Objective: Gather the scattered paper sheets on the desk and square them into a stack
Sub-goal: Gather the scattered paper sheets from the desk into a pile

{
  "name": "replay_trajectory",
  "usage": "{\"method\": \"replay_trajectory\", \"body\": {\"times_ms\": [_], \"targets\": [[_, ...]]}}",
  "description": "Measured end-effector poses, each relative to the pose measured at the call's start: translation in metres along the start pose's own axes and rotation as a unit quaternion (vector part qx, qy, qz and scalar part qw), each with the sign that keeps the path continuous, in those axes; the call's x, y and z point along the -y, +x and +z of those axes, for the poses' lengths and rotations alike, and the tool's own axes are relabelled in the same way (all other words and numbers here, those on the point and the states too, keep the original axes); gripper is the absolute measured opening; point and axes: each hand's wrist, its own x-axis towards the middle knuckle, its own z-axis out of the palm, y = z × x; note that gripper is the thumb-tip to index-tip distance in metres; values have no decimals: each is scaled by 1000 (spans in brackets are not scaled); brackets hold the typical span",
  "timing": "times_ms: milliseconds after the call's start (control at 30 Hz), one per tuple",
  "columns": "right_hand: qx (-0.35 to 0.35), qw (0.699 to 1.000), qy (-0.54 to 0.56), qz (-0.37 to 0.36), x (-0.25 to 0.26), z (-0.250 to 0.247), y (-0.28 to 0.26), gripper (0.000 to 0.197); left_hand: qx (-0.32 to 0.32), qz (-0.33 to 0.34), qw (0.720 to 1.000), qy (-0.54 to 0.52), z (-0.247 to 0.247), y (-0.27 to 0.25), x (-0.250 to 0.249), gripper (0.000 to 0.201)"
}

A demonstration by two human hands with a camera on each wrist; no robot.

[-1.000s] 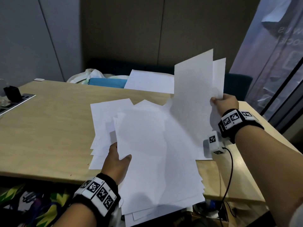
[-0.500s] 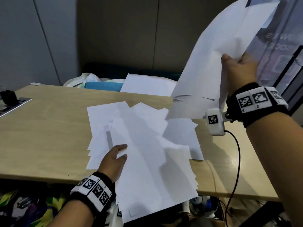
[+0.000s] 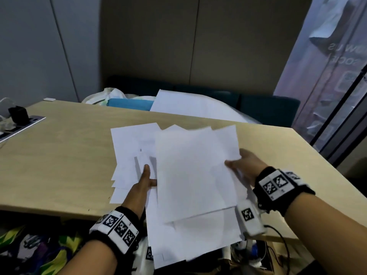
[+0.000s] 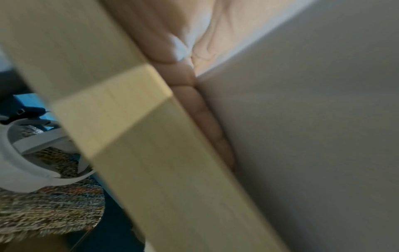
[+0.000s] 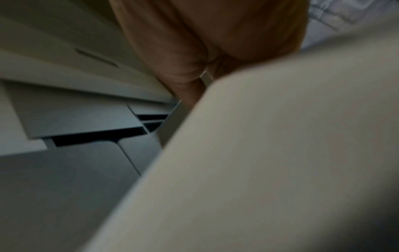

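Observation:
A loose pile of white paper sheets (image 3: pixel 131 147) lies fanned out on the wooden desk (image 3: pixel 59 155), its near end hanging over the front edge. My right hand (image 3: pixel 241 165) pinches a small bundle of sheets (image 3: pixel 194 171) at its right edge, thumb on top, and this bundle lies over the pile. My left hand (image 3: pixel 146 179) rests on the pile with straight fingers, its thumb against the bundle's left edge. In the left wrist view the fingers (image 4: pixel 207 119) lie flat between desk (image 4: pixel 151 153) and paper (image 4: pixel 313 136). The right wrist view shows the held paper (image 5: pixel 270 153) above staggered sheets (image 5: pixel 75 110).
Beyond the desk's far edge a large white sheet (image 3: pixel 190 106), a blue item (image 3: pixel 129 104) and a white bag (image 3: pixel 107 96) lie on a dark seat (image 3: pixel 268 108). A black block on a socket strip (image 3: pixel 17 116) stands at the far left. A cable (image 3: pixel 282 245) hangs from my right wrist.
My right hand lifted its sheets high, then brought them down flat onto the pile. My left hand let go of the pile's edge and now lies flat on it.

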Motion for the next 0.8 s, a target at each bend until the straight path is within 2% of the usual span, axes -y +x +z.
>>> {"method": "replay_trajectory", "body": {"times_ms": [67, 133, 200, 233, 300, 400, 500, 600, 633, 700, 733, 800], "targets": [[22, 994, -106, 34, -16, 6, 3, 26, -30, 43, 997, 51, 1, 1, 2, 75], [67, 964, -249, 64, -25, 13, 5, 11, -48, 83, 991, 98, 2, 3, 7, 54], [109, 941, -304, 103, -29, 17, 10, 12, -55, 97, 987, 119, 4, 1, 7, 24], [116, 938, -307, 113, -29, 17, 12, 12, -59, 95, 986, 126, 4, 1, 6, 21], [119, 941, -294, 118, -28, 19, 13, 7, -60, 83, 986, 131, 3, 1, 5, 27], [119, 950, -258, 133, -26, 22, 16, 27, -40, 69, 988, 128, 1, 2, 5, 28], [126, 949, -252, 139, -26, 30, 15, 23, -36, 66, 990, 118, 4, -2, 1, 37], [146, 939, -272, 154, -28, 28, 18, 44, -65, 51, 991, 105, 4, -1, 1, 44], [150, 940, -257, 167, -25, 26, 16, 44, -77, 49, 990, 106, 3, 2, 3, 41], [150, 946, -218, 190, -20, 22, 11, 24, -93, 55, 986, 125, 3, 5, 5, 21], [143, 949, -205, 195, -22, 19, 13, 28, -98, 60, 984, 134, 4, 6, 5, 16], [135, 949, -211, 191, -29, 15, 17, 37, -103, 66, 985, 123, 5, 6, 5, 22]]}}
